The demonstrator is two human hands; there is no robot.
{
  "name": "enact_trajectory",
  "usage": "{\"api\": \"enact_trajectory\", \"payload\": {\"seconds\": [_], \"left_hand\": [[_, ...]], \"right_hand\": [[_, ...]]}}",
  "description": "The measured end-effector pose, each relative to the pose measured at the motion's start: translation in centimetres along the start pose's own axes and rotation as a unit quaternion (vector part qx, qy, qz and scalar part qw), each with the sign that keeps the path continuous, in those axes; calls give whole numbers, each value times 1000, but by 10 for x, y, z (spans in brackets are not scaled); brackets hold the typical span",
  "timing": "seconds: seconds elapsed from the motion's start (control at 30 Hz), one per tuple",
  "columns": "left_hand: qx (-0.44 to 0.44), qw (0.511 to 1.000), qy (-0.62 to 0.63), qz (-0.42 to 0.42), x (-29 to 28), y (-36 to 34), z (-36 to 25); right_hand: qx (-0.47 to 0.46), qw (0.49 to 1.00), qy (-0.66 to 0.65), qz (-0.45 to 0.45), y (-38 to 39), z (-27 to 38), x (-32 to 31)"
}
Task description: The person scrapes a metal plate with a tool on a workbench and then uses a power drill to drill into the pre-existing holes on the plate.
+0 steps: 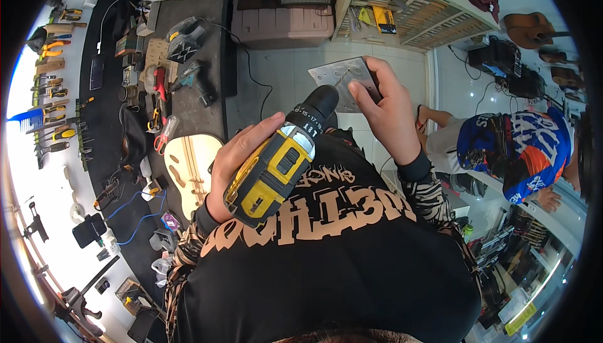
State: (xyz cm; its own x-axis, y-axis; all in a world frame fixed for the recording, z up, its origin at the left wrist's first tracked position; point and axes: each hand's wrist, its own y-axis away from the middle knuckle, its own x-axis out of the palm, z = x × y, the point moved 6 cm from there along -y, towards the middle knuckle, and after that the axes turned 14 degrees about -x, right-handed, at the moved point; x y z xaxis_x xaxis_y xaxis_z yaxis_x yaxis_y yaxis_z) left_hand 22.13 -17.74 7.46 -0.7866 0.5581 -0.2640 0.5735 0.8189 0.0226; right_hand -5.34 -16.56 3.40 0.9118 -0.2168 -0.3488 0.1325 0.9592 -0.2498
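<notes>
My left hand (pixel 233 157) is wrapped round a yellow and black cordless drill (pixel 279 164), whose black chuck points up and to the right. A thin bit (pixel 342 83) sticks out of the chuck toward a flat grey metal plate (pixel 326 74) with several holes. The bit's tip meets or lies just over the plate's face; I cannot tell whether it is in a hole. Thumb on the near face and fingers behind, my right hand (pixel 391 114) grips the plate at its right edge. Both are held in the air in front of my chest.
A dark workbench (pixel 201 35) runs along my left, bearing a pale guitar body (pixel 191 170), a teal and black cordless tool (pixel 198 82) and red-handled pliers (pixel 166 134). Beyond stand a brown chest (pixel 282 27) and a drawer cabinet (pixel 408 19). Another person (pixel 518 148) is at the right.
</notes>
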Motion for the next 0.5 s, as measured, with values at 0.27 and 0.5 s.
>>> {"api": "enact_trajectory", "payload": {"seconds": [0.27,0.5], "left_hand": [[-22,1000,4,10,0,-3,-1],[-17,1000,-14,-9,1,-5,-3]], "right_hand": [[-4,1000,11,6,2,-1,0],[-22,999,-19,22,2,11,11]]}}
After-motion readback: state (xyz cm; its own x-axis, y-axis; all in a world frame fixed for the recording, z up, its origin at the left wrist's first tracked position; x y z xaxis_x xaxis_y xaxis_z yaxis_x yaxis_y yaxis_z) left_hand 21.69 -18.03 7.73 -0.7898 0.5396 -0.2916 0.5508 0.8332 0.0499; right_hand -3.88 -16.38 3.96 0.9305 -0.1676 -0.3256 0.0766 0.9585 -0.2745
